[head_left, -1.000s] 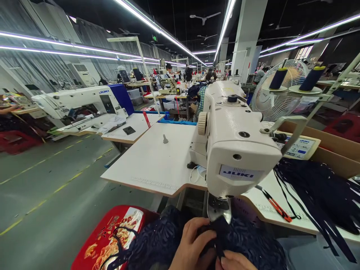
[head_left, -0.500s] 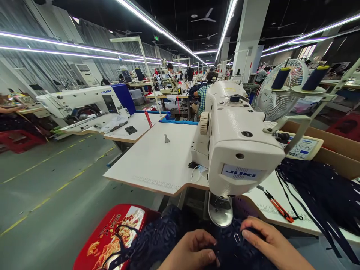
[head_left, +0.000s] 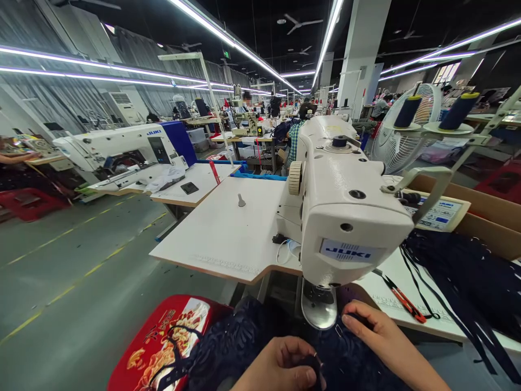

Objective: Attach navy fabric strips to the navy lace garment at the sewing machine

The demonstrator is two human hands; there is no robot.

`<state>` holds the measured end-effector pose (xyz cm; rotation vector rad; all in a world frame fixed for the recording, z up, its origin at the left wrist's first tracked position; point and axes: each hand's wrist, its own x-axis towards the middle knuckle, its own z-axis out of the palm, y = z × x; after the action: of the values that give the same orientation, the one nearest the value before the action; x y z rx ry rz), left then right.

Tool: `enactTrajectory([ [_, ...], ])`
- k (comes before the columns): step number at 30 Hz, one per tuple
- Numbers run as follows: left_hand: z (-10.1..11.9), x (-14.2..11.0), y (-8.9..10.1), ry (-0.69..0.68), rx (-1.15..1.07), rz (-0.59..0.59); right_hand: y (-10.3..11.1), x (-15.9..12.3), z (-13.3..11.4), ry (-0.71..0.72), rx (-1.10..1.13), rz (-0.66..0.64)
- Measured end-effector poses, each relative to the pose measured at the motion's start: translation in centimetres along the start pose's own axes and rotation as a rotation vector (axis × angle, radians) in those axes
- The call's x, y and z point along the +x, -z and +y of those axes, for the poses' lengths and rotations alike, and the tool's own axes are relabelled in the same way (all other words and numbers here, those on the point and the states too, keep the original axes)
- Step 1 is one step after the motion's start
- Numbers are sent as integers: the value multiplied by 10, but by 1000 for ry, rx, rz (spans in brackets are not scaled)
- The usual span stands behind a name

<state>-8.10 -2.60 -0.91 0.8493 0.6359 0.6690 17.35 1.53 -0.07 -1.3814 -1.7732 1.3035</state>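
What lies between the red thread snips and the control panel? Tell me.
In the head view, dark navy straps trail across the white table between the red thread snips and control panel.

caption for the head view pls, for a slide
Both hands, left hand and right hand, press navy lace fabric below a white sewing machine.

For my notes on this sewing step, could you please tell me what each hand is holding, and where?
The left hand pinches a fold of the dark lace fabric; the right hand rests fingertips on it beside the presser foot.

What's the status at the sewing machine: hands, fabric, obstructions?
Left hand pinching navy lace fabric. Right hand flat on it beside presser foot. Nothing blocking.
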Motion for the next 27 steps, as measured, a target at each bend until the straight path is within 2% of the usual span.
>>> enactTrajectory([
  [6,-7,3,0,51,-7,45,-5,-1,3,-11,-8,-3],
  [9,-12,6,-3,56,-11,106,-8,1,6,-7,-12,-6],
  [11,-12,8,-3,61,32,174,-12,2,11,23,-40,43],
  [13,-6,7,4,42,160,300,-14,-1,18,58,-96,146],
  [15,8,-1,19,-33,317,500,-16,-8,27,68,-163,211],
  [17,27,-14,42,-146,367,723,-16,-22,37,45,-228,140],
  [18,37,-20,55,-210,335,818,-17,-31,42,32,-254,78],
  [21,61,-33,89,-259,149,1082,-24,-60,63,-8,-297,-57],
  [24,71,-37,101,-188,-16,1198,-39,-88,101,-55,-329,-90],
  [27,71,-37,100,-159,-62,1225,-54,-115,149,-91,-340,-120],
])
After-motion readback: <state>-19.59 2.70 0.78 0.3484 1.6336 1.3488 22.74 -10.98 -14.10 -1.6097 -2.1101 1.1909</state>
